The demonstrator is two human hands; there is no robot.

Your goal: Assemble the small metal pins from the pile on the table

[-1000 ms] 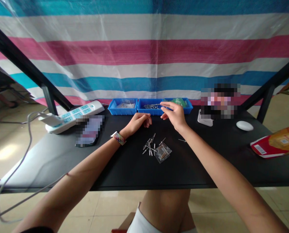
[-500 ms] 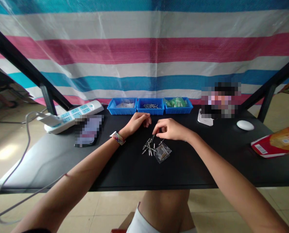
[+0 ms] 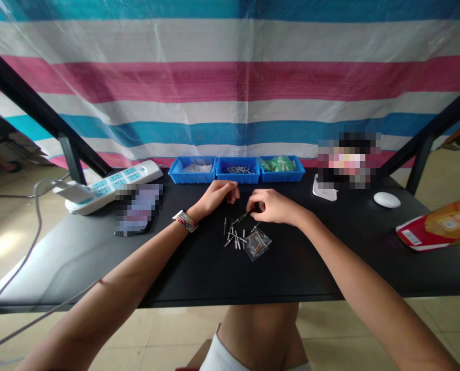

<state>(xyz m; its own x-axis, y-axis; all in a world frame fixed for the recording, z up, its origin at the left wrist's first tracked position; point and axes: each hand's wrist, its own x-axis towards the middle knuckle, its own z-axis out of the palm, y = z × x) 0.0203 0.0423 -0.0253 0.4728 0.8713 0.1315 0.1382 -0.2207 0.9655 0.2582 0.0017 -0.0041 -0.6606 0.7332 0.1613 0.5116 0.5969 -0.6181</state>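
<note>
My right hand (image 3: 272, 205) is bent over the table, thumb and index finger pinched at the end of a silver blind rivet (image 3: 240, 218). Below the fingertips lies a loose pile of several blind rivets (image 3: 236, 240), with one rivet (image 3: 225, 226) apart on its left. A small clear plastic bag (image 3: 258, 244) with copper-coloured pieces inside touches the pile's right side. My left hand (image 3: 216, 197) rests on the table left of the pile, fingers curled in, with nothing visible in them.
Three blue bins stand at the back: a left bin (image 3: 175, 176) with clear bags, a middle bin (image 3: 237, 178) with metal pieces, a right bin (image 3: 284, 176) with green packets. A power strip (image 3: 116, 184) and phone (image 3: 140, 208) lie left; a white mouse (image 3: 387, 200) and red-gold package (image 3: 438, 226) lie right.
The rivets have spread: one now lies separately on the left, and another slants from the pile up to my right fingertips. My left hand has stayed nearly still. The view has shifted slightly.
</note>
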